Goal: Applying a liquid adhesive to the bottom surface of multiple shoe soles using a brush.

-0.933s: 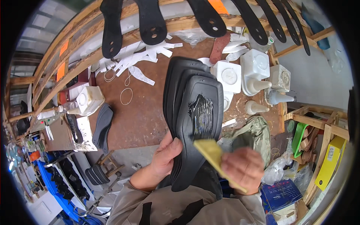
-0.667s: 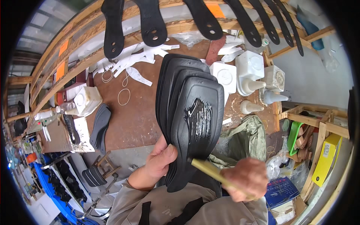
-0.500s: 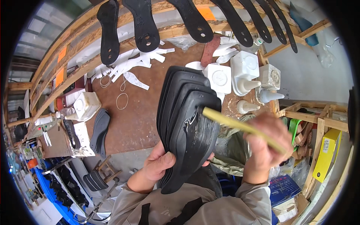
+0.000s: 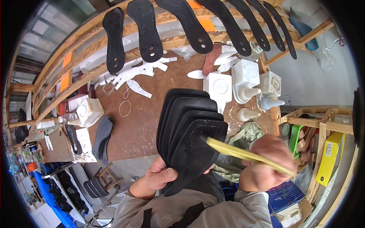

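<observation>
My left hand (image 4: 161, 175) grips a fanned stack of black shoe insoles (image 4: 197, 150) by its narrow lower end. Its thumb lies on top, and fingertips show at the stack's right edge. On the uppermost insole the surface looks dark, with faint pale marks along the wide far end. My right hand (image 4: 269, 161), blurred by motion, is closed around a flat yellow brush handle (image 4: 243, 152). The handle's tip reaches over the right side of the top insole. Whether bristles touch the surface there is hard to make out.
Several black insoles (image 4: 147, 32) hang from a wooden rack overhead. White bottles (image 4: 217, 87) with cone nozzles stand at the table's right. Paper cut-outs (image 4: 138, 89) lie on the brown table (image 4: 148, 125), with another insole stack (image 4: 102, 138) at left. A yellow box (image 4: 330, 159) sits far right.
The insole stack and both hands sit lower in the picture. The brush has moved down with my right hand, and the glossy white streaks on the top insole no longer show.
</observation>
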A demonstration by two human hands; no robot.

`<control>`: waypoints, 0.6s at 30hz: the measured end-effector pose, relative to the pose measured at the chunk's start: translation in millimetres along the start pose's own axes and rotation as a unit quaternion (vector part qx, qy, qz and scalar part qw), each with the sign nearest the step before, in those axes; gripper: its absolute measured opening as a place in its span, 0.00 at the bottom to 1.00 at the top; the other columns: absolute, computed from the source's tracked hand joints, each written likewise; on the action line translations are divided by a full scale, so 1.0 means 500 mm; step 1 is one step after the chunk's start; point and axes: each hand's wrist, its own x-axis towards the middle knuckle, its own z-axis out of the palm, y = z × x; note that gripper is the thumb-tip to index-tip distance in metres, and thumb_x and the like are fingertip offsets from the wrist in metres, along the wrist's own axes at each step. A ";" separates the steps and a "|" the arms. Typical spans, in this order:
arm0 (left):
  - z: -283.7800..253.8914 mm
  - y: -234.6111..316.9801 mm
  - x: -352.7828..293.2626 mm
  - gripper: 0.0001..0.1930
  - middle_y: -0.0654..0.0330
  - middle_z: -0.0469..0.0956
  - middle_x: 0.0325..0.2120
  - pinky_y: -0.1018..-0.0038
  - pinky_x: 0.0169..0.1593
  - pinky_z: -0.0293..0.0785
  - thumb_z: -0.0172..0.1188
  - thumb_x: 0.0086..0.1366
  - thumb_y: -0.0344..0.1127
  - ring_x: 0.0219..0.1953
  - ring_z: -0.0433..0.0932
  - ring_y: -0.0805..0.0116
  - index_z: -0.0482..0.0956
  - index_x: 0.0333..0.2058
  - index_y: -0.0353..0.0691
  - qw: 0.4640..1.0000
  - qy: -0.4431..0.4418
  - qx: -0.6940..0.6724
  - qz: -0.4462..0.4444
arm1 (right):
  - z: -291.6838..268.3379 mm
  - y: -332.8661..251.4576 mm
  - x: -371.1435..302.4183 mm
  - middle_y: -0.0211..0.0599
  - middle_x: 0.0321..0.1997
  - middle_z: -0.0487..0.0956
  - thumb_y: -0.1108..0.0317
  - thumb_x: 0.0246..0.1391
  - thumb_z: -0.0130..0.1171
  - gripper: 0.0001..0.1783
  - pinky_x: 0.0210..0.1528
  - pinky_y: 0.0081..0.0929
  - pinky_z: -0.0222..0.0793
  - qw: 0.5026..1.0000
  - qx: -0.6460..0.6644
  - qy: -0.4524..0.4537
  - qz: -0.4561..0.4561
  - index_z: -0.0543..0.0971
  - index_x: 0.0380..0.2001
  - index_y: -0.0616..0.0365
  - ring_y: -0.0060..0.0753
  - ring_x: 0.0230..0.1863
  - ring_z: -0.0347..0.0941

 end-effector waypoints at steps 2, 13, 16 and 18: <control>0.004 0.003 0.004 0.40 0.44 0.63 0.58 0.56 0.61 0.62 0.55 0.64 0.50 0.57 0.68 0.52 0.50 0.63 0.30 1.000 -0.005 0.000 0.002 | 0.012 0.016 -0.024 0.39 0.23 0.79 0.66 0.45 0.66 0.10 0.25 0.23 0.71 0.986 -0.101 0.120 0.051 0.80 0.26 0.63 0.29 0.22 0.76; -0.010 -0.020 -0.014 0.38 0.44 0.70 0.51 0.47 0.53 0.70 0.60 0.58 0.52 0.51 0.71 0.38 0.58 0.59 0.33 0.987 0.133 0.049 0.078 | -0.041 0.010 -0.007 0.44 0.18 0.75 0.73 0.52 0.55 0.09 0.11 0.21 0.58 0.991 -0.039 0.096 -0.088 0.77 0.31 0.71 0.25 0.11 0.65; 0.000 -0.014 -0.016 0.36 0.43 0.70 0.51 0.50 0.53 0.70 0.59 0.60 0.50 0.50 0.72 0.40 0.59 0.58 0.33 0.976 0.162 0.097 0.107 | -0.033 0.000 0.050 0.41 0.27 0.80 0.69 0.50 0.62 0.08 0.14 0.19 0.59 0.952 -0.029 -0.124 -0.278 0.81 0.32 0.61 0.21 0.14 0.67; -0.003 -0.016 -0.020 0.35 0.43 0.69 0.51 0.50 0.53 0.70 0.58 0.61 0.49 0.50 0.72 0.41 0.58 0.59 0.33 0.975 0.166 0.101 0.112 | -0.039 -0.020 0.045 0.39 0.30 0.80 0.70 0.44 0.64 0.09 0.16 0.16 0.59 0.922 -0.104 -0.208 -0.309 0.82 0.31 0.61 0.17 0.15 0.65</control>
